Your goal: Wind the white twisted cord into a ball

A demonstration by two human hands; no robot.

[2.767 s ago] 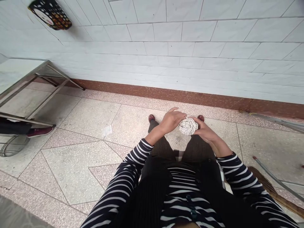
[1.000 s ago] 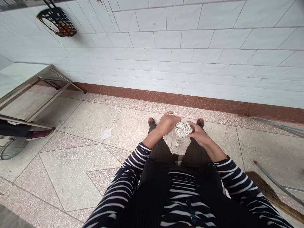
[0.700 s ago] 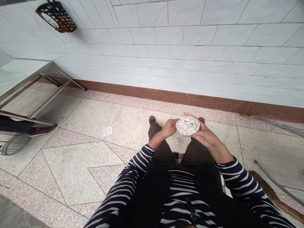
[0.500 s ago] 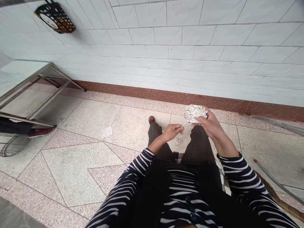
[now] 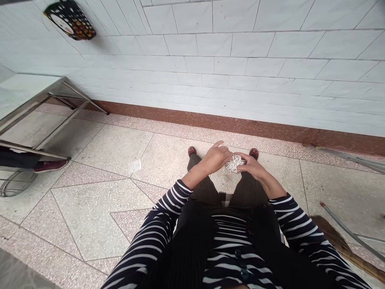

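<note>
White ball (image 5: pixel 234 165) (sleeves (image 5: pixel 156 226) navy, white-striped)

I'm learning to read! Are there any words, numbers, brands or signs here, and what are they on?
None that can be read.
Bag: a pattern, no readable letters.
Scrap on the floor: too small and pale to tell if it has writing.
Ball: pale cord, no label in sight.
</note>
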